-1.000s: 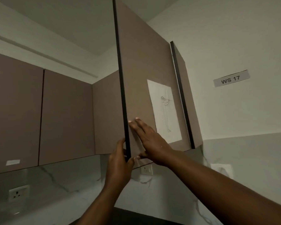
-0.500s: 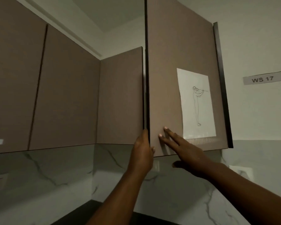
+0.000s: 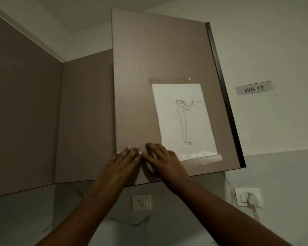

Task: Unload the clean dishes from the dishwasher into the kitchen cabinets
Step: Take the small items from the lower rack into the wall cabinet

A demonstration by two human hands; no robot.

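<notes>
1. The only readable writing is "WS 17", in dark letters on a grey label (image 3: 254,88) stuck to the pale wall at about 2 o'clock from the hands.
2. One white sheet of paper (image 3: 184,119) is stuck to the cabinet door (image 3: 142,71) under clear film; it carries a thin line drawing of a standing figure holding a long stick out level from its head.
3. Two wall sockets show below the cabinets: a plain one (image 3: 142,202) at 6 o'clock from the hands, and another (image 3: 242,194) at 4 o'clock with a white plug (image 3: 252,200) and cord in it.
4. The cabinet door is a flat, matte brown panel with a fine ribbed grain and no handle in view. A dark edge strip runs along its right side. More brown cabinet fronts (image 3: 34,121) join it at 9 o'clock, meeting in a corner.
5. The left hand (image 3: 121,167) lies flat on the door's lower left corner, fingers straight and together, holding nothing.
6. The right hand (image 3: 164,161) lies flat just beside it, fingers straight, fingertips near the paper's lower left corner, also holding nothing.
7. No dishes or dishwasher are in view.
</notes>
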